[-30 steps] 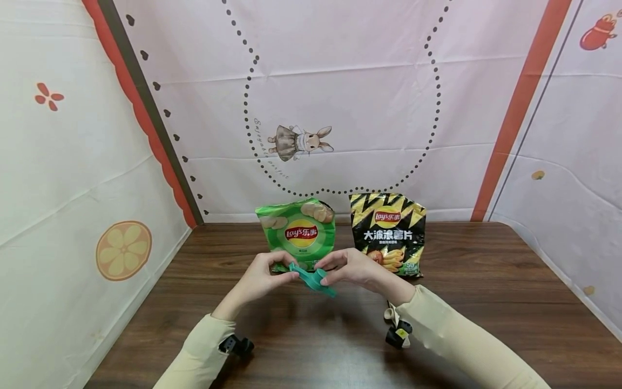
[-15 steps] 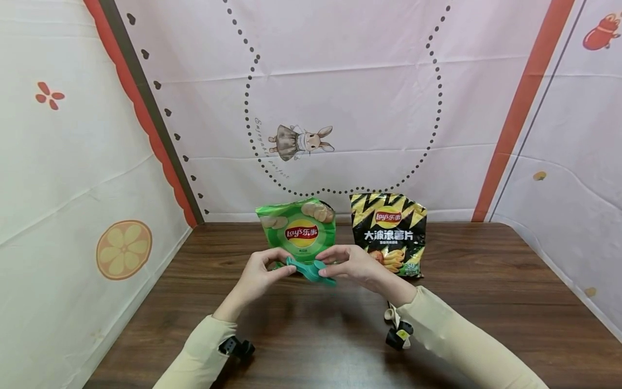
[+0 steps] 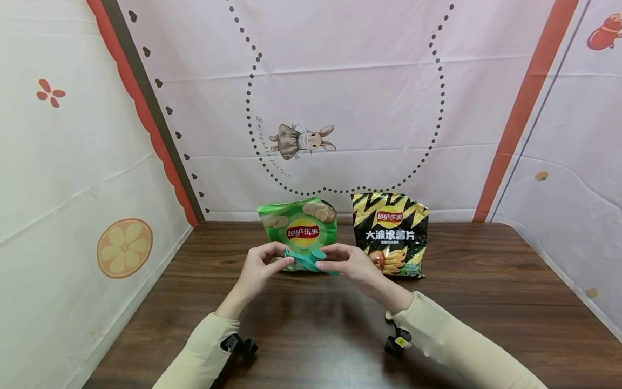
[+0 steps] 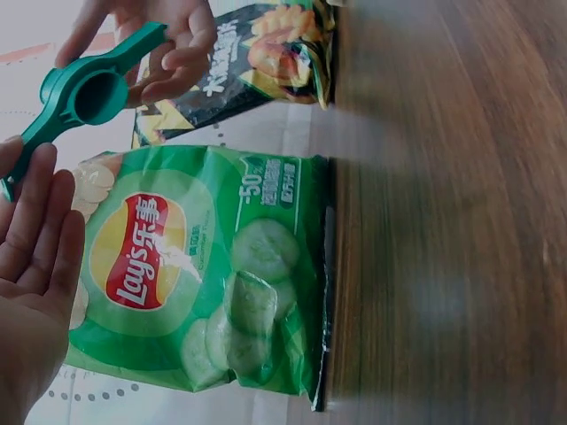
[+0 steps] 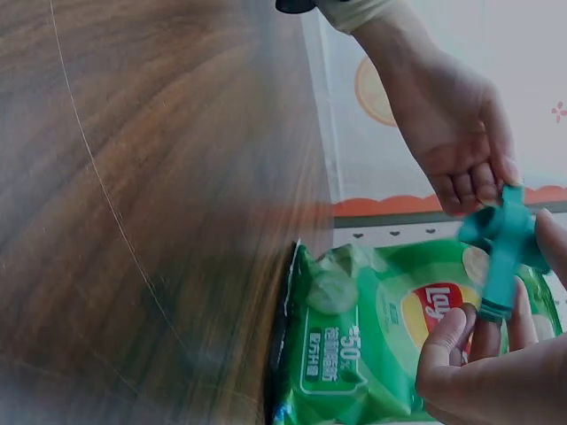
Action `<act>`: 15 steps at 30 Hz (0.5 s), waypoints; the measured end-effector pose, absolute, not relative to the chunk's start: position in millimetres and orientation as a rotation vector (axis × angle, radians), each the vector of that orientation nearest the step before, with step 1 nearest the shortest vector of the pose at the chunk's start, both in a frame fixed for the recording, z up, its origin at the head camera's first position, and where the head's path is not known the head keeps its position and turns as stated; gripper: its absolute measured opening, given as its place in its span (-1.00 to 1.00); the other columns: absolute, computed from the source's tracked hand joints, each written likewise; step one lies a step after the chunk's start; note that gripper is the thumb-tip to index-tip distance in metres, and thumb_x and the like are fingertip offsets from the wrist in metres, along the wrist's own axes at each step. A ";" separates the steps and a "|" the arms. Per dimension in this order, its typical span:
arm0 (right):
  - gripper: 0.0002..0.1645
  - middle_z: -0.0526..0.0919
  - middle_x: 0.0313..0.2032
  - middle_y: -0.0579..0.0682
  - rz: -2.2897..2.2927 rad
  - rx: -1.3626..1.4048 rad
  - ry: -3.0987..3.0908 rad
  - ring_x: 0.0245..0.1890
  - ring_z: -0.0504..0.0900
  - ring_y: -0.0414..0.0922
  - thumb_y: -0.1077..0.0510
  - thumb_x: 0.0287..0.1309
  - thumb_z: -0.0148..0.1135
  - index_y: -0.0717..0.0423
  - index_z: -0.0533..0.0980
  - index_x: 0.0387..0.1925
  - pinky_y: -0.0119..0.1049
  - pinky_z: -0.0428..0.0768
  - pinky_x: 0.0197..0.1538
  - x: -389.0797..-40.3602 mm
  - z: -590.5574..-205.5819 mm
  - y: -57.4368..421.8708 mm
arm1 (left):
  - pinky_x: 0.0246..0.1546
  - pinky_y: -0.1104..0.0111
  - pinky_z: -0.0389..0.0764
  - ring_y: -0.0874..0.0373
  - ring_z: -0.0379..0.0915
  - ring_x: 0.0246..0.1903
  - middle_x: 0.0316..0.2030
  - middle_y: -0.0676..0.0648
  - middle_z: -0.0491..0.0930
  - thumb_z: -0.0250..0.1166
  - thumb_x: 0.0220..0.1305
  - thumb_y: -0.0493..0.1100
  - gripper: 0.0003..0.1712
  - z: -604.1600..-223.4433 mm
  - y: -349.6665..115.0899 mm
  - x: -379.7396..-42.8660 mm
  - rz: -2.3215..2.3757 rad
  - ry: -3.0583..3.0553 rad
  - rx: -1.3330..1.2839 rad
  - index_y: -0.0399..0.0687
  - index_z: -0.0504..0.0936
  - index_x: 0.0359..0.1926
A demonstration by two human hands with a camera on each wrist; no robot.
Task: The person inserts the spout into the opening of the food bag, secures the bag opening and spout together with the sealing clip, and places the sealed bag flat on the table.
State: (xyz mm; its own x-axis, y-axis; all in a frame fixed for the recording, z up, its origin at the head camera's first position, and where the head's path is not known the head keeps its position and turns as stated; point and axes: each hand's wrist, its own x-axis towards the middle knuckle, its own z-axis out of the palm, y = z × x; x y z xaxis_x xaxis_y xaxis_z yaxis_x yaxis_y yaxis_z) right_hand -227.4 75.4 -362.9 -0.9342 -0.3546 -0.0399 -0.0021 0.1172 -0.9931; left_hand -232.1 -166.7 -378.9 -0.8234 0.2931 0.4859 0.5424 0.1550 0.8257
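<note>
A teal plastic bag clip with a round spout (image 3: 305,261) is held up between both hands, its long body nearly level in the head view. My left hand (image 3: 261,266) pinches one end between thumb and fingers. At the other end, by the round part, my right hand (image 3: 351,266) grips it with thumb and fingers. In the left wrist view the spout's round opening shows on the clip (image 4: 58,99). Right behind the clip stands a green Lay's chip bag (image 3: 302,220), its lower part partly hidden by the hands and clip.
A black and yellow Lay's chip bag (image 3: 389,229) stands upright to the right of the green one. Both are at the back of a dark wood table (image 3: 311,346), before a printed cloth backdrop (image 3: 369,119). Black wrist cameras sit under each forearm.
Both hands have lifted the clip a little and turned it closer to level, so it now overlaps the green bag more. The chip bags have stayed in place.
</note>
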 end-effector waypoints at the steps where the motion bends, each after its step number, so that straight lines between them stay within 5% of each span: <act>1: -0.47 0.66 -0.10 -0.03 -1.903 -0.353 2.135 -0.17 0.57 -0.22 0.03 0.01 0.42 0.10 0.55 0.04 -0.28 0.53 -0.13 -226.9 -363.4 74.4 | -0.36 0.28 0.60 0.14 0.54 -0.42 -0.41 -0.04 0.63 0.31 0.19 -0.30 -0.92 -379.9 -166.6 -233.4 -1.743 -2.207 -0.816 -0.22 0.62 -0.27; 15: -0.58 0.71 -0.18 -0.05 -1.980 -0.408 2.201 -0.21 0.60 -0.24 0.10 0.01 0.42 0.17 0.62 -0.06 -0.36 0.52 -0.12 -222.3 -362.1 66.9 | -0.39 0.39 0.56 0.19 0.49 -0.44 -0.43 0.00 0.62 0.31 0.19 -0.30 -0.92 -382.9 -167.7 -235.8 -1.742 -2.196 -0.863 -0.21 0.61 -0.28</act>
State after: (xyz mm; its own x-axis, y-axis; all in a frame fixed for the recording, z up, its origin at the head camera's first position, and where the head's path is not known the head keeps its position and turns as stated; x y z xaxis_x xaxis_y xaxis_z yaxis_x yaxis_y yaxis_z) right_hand -222.3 66.9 -362.1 -0.9512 -0.3009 0.0680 -0.0993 0.0900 -0.9910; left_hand -235.8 -167.7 -382.9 -0.8069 0.3126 0.5011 0.5591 0.1308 0.8187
